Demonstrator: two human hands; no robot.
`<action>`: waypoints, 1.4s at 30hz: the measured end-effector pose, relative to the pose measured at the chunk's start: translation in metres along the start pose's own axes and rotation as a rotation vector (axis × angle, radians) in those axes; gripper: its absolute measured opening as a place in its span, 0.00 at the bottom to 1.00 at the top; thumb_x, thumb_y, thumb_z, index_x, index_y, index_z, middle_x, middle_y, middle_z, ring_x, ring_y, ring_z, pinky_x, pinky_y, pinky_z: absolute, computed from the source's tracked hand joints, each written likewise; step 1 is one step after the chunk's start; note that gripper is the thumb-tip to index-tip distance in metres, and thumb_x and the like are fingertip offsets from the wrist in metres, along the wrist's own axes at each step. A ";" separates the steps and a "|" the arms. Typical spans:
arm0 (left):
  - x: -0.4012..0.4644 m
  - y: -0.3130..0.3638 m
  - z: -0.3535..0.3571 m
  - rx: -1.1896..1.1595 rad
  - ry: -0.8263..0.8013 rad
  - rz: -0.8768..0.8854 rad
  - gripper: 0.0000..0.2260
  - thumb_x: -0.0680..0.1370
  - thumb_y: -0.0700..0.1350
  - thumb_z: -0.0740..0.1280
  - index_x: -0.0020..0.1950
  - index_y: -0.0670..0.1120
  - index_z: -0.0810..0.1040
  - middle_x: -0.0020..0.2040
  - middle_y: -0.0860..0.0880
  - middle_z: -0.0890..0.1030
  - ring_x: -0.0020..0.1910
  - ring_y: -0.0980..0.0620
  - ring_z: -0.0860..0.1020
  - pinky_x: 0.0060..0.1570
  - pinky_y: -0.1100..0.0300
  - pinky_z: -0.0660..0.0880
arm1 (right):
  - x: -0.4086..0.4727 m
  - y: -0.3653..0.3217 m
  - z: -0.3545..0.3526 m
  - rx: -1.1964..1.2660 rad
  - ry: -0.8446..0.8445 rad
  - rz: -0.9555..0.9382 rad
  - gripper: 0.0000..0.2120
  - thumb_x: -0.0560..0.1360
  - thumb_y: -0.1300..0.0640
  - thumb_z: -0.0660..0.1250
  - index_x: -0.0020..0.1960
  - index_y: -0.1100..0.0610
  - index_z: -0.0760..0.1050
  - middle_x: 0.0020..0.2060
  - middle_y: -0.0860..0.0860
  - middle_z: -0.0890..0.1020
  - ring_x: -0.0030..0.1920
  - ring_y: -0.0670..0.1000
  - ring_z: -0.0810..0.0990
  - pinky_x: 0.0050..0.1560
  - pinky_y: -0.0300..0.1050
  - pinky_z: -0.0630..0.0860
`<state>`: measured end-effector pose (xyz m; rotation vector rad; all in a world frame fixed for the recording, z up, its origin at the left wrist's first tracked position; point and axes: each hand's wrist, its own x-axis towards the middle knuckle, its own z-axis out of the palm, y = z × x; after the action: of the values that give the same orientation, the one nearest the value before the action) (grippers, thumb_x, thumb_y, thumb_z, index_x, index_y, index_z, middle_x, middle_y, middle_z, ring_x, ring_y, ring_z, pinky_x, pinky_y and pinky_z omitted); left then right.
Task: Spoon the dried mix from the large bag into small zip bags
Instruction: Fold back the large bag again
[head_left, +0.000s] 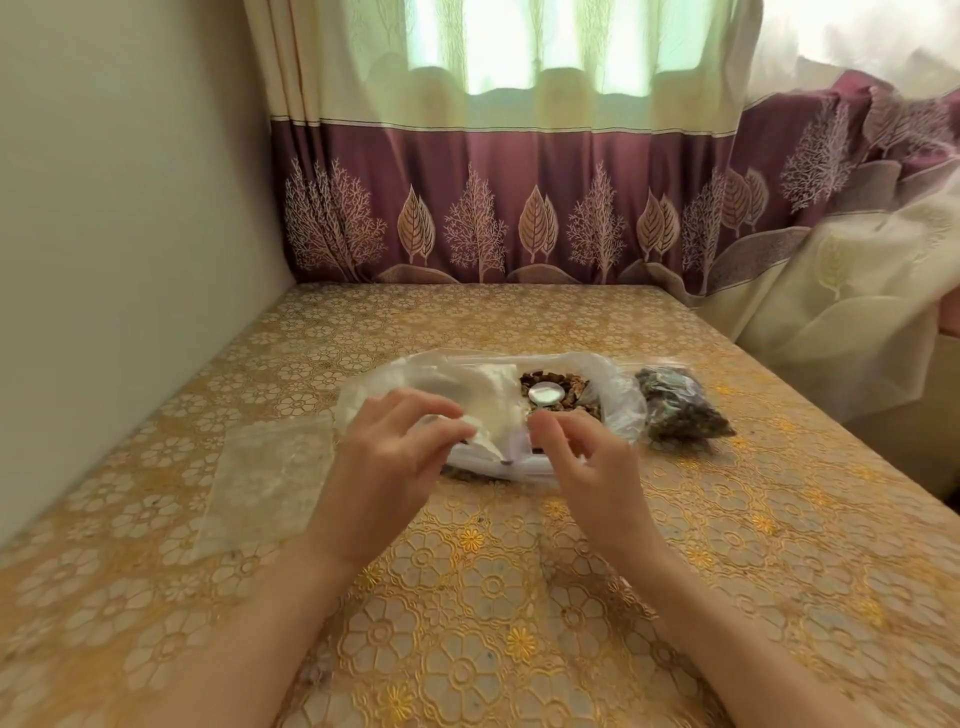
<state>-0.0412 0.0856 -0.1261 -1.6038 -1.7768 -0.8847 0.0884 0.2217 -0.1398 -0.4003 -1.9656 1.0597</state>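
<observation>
Plastic, big clear bag (613, 395) sits mid-table, mouth open upward, crumpled and glossy, w/ brown dried mix (563, 397) showing inside as chunky bits. I see a round silver spoon bowl (544, 393) lying on top of the mix. My left hand (389, 447) is at the big bag's near-left edge, fingers curled, thumb and forefinger pinching a small whitish zip bag (488, 415) that lies over the big bag's left half. My right hand (587, 462) is at the big bag's near-right edge, fingers loosely bent and slightly apart; can't tell if they grip anything. Right of the big bag, touching it: one filled small bag (680, 410), dark mix packed tight. Left of the big bag: flat empty clear zip bags (260, 483) on the gold floral tablecloth (493, 597). Behind the big bag, curtain (519, 208), purple w/ leaf print.
</observation>
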 end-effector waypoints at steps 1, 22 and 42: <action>0.000 0.003 0.001 0.006 -0.007 0.026 0.08 0.74 0.42 0.66 0.48 0.43 0.84 0.46 0.47 0.82 0.46 0.48 0.78 0.45 0.52 0.75 | 0.000 -0.001 -0.001 0.079 -0.015 0.072 0.11 0.75 0.48 0.63 0.38 0.50 0.79 0.26 0.42 0.77 0.27 0.40 0.72 0.29 0.31 0.66; 0.001 0.024 0.012 -0.403 -0.131 -0.395 0.19 0.73 0.61 0.62 0.39 0.46 0.78 0.30 0.54 0.75 0.29 0.60 0.71 0.30 0.72 0.65 | -0.010 0.000 0.000 0.140 -0.282 0.091 0.08 0.73 0.57 0.71 0.36 0.50 0.77 0.25 0.42 0.76 0.27 0.40 0.71 0.30 0.31 0.67; -0.001 0.021 0.013 -0.593 -0.287 -0.457 0.09 0.77 0.44 0.64 0.36 0.51 0.74 0.27 0.57 0.71 0.24 0.60 0.66 0.25 0.70 0.61 | -0.012 -0.002 -0.001 0.072 -0.352 -0.004 0.02 0.75 0.61 0.69 0.46 0.58 0.80 0.31 0.43 0.78 0.30 0.41 0.77 0.32 0.31 0.71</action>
<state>-0.0199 0.0961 -0.1329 -1.7658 -2.2809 -1.5769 0.0965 0.2138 -0.1440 -0.1776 -2.2239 1.2619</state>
